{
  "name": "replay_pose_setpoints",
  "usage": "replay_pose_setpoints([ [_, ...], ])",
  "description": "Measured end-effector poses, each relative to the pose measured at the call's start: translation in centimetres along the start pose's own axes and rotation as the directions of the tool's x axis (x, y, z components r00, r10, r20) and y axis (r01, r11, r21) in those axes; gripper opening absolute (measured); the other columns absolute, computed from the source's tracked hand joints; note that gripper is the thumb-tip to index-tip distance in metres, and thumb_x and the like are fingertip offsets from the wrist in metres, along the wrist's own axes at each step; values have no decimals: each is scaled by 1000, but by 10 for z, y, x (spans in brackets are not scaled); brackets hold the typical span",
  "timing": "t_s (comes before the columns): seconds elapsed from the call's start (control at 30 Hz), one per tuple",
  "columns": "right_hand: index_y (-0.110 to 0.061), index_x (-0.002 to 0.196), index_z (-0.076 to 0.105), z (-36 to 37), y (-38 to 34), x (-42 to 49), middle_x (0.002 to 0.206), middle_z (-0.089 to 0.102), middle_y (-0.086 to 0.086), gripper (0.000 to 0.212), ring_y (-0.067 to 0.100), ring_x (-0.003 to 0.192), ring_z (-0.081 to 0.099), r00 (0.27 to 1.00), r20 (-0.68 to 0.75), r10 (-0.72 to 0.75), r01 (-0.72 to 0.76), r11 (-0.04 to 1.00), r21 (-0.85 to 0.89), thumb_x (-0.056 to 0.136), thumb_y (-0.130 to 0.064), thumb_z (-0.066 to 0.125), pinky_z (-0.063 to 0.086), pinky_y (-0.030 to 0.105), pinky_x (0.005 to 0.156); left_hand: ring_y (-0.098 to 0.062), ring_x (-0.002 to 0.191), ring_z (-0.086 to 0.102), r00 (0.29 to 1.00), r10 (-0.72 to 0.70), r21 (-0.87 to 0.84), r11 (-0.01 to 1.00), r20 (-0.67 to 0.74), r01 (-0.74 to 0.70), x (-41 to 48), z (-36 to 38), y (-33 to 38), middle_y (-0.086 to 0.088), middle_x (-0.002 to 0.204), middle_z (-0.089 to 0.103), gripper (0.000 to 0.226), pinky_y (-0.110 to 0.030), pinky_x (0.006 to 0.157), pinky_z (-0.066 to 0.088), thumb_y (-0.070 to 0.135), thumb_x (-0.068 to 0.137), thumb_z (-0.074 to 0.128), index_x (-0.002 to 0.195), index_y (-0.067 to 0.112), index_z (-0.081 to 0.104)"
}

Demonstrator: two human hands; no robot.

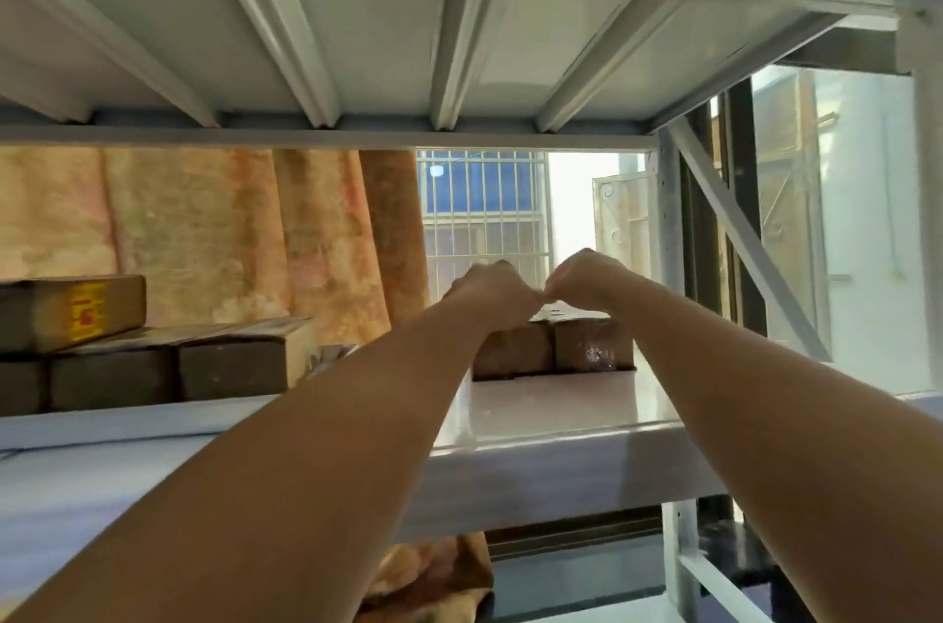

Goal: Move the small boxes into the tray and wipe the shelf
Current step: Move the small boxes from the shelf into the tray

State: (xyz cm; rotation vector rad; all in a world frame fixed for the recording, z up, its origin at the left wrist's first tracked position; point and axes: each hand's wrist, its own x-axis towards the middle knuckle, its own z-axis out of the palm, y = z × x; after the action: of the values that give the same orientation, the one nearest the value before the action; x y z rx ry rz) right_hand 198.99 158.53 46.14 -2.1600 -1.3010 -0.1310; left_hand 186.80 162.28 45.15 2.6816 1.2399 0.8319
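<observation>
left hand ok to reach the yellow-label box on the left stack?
Probably yes. The left hand is over the brown boxes deep on the shelf; the yellow-label box tops its stack near the front, nothing between.

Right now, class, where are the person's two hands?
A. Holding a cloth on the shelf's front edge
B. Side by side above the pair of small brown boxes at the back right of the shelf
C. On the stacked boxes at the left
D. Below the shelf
B: the left hand and right hand meet over the two small brown boxes at the shelf's back right, away from the left stack.
</observation>
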Motion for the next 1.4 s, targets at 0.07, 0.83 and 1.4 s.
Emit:
replay_pose_setpoints([
  [0.07, -11, 116, 65, 6, 7, 1, 118, 63, 11, 39, 31, 113, 58, 998, 62, 5, -6, 1000, 12, 80, -24, 59, 46, 42, 98, -28, 99, 59, 995, -39, 76, 997, 89, 32, 10, 14, 4, -13, 117, 62, 56, -34, 80, 46, 53, 81, 45, 112, 9, 61],
  [0.83, -21, 126, 55, 28, 45, -4, 128, 49, 9, 64, 22, 102, 51, 994, -76, -78, 81, 996, 29, 71, -53, 64, 44, 31, 81, -22, 106, 53, 922, -183, -331, 942, -340, 64, 5, 23, -10, -8, 124, 53, 58, -30, 73, 40, 49, 82, 54, 129, 16, 43],
  [1.4, -26, 130, 54, 19, 37, -12, 125, 48, 7, 66, 22, 108, 54, 889, -434, -146, 253, 946, 201, 73, -59, 63, 47, 32, 85, -18, 81, 65, 976, -219, -780, 610, 3, 139, 10, 17, -18, -5, 100, 65, 60, -29, 66, 56, 48, 76, 61, 124, 16, 44],
])
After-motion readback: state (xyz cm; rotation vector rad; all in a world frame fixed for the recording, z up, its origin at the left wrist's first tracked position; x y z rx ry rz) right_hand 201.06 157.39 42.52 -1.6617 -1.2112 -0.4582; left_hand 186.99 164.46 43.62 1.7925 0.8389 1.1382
